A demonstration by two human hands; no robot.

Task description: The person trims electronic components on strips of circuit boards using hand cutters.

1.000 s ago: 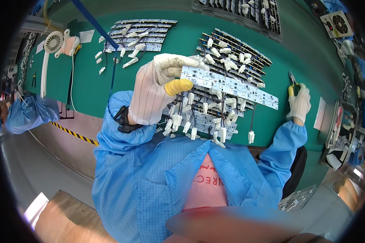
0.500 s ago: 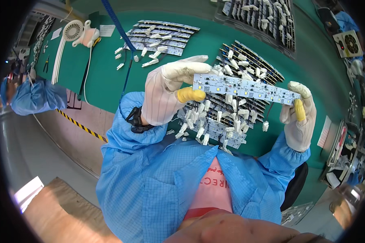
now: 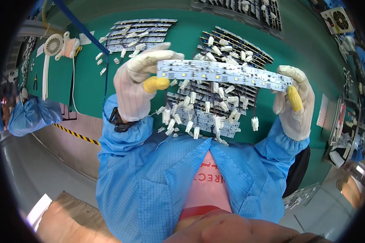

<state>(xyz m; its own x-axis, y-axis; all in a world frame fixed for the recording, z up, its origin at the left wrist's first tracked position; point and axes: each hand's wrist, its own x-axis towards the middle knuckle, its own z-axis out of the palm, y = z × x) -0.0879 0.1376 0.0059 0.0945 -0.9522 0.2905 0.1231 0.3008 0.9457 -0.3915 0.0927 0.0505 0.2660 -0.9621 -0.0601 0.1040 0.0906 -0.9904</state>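
Between my two gloved hands I hold up a long white LED circuit board (image 3: 223, 75) with small yellow LEDs and dark parts on its face. My left hand (image 3: 144, 77) pinches its left end, a yellow cot over the thumb. At the right end my right hand (image 3: 294, 95) pinches it the same way. A white connector (image 3: 254, 124) dangles by a dark wire below the board's right part. Under the board lies a pile of similar LED boards (image 3: 209, 123) with many white plugs on short wires; the board covers part of it.
Another stack of LED boards (image 3: 140, 30) lies at the back left of the green table (image 3: 87, 81). A black tray (image 3: 239, 16) of boards stands at the far edge. Further left are a small white fan (image 3: 54, 44) and pliers (image 3: 35, 82). A blue coiled cord (image 3: 79, 24) hangs down.
The held board has come nearer and looks larger, its left end shifted left with my left hand. The whole view has also shifted slightly, so the table things sit further left and higher.
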